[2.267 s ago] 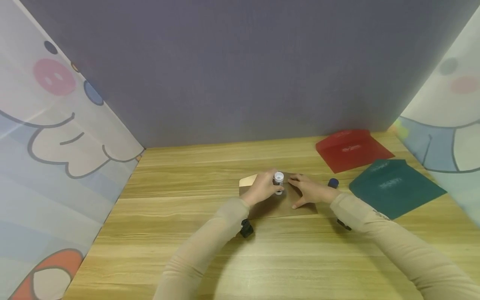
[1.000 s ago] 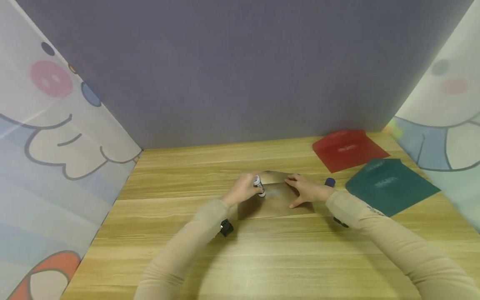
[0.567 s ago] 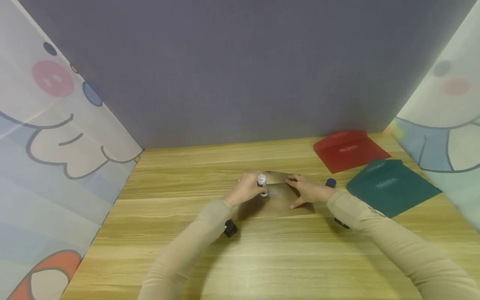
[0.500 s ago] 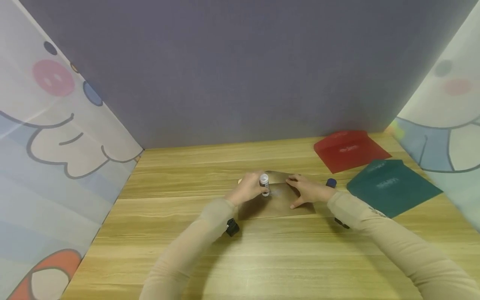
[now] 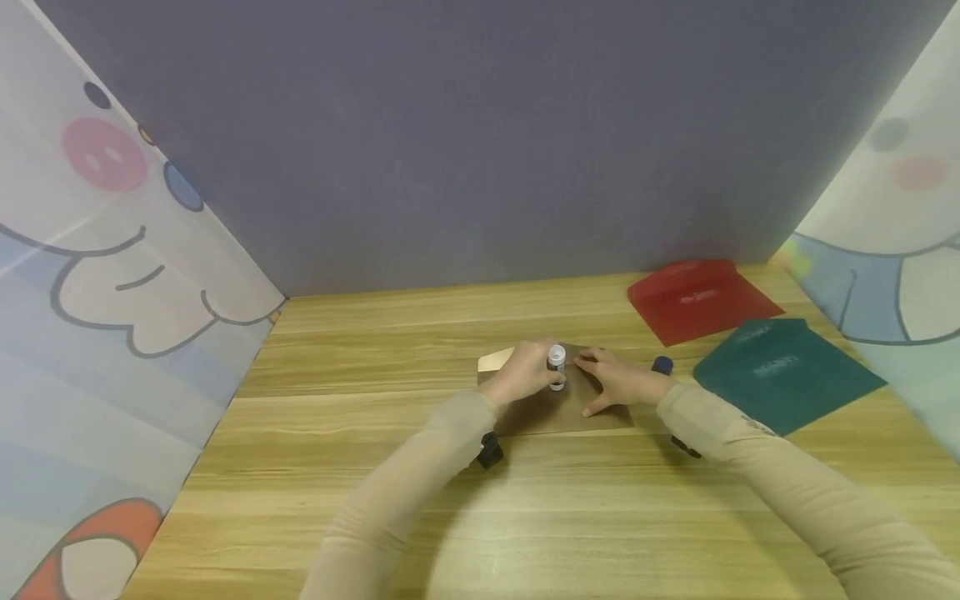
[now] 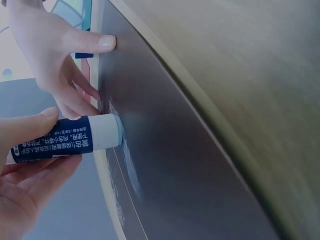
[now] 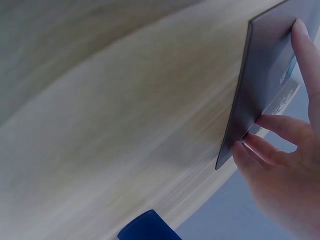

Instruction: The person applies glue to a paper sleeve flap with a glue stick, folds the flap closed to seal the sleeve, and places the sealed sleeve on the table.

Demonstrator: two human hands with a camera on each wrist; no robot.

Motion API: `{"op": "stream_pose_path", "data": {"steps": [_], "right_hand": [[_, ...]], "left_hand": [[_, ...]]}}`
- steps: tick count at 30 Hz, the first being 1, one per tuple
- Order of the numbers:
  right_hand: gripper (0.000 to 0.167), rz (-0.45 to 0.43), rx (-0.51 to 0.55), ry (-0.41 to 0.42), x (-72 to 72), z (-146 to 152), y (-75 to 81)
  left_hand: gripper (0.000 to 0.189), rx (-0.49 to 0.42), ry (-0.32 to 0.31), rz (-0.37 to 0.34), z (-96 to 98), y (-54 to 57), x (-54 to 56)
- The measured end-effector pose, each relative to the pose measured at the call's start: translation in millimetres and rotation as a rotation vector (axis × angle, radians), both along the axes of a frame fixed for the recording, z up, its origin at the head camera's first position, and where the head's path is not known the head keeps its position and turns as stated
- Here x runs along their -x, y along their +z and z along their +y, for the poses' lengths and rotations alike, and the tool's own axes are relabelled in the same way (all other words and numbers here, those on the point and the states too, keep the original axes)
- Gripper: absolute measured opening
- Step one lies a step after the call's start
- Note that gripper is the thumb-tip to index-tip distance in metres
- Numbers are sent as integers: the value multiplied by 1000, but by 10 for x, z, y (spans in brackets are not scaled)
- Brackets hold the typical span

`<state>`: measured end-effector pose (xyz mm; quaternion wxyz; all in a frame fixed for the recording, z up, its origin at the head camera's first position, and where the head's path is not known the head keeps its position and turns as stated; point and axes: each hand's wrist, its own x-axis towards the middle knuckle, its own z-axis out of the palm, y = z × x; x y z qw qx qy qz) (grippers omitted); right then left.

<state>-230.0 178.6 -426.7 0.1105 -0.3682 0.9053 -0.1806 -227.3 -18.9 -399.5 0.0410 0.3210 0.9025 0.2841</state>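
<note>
My left hand (image 5: 519,377) grips a glue stick (image 5: 557,357) with a dark blue label and white end. In the left wrist view, the white end of the glue stick (image 6: 104,131) meets the brown envelope (image 6: 175,155), beside a pale glue streak (image 6: 131,170). The envelope lies on the table with its flap unfolded at the far side. My right hand (image 5: 617,380) rests on the envelope's right part, thumb and fingers spread. In the right wrist view, the fingertips of the right hand (image 7: 285,170) touch the envelope (image 7: 255,80) near its edge and flap fold.
A blue cap (image 5: 662,365) stands just right of the right hand, partly hidden by the wrist. Beyond it lie a teal envelope (image 5: 787,379) and a red envelope (image 5: 701,308), both with flaps unfolded and whitish marks. A grey panel (image 5: 480,150) rises behind the wooden table (image 5: 360,467).
The left hand with the glue stick moves leftward along the envelope, then back rightward to near the right hand. The right hand stays in place on the envelope.
</note>
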Motion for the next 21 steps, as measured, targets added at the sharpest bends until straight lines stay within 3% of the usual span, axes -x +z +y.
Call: {"op": "stream_pose_path", "data": {"steps": [6, 11, 21], "right_hand": [[89, -11, -72, -45, -23, -52, 43], [88, 4, -86, -42, -31, -45, 51], [88, -9, -91, -53, -32, -39, 51]], "left_hand": [[29, 3, 10, 26, 73, -10, 18], [30, -4, 10, 4, 119, -13, 24], [28, 67, 31, -49, -10, 53, 22]]}}
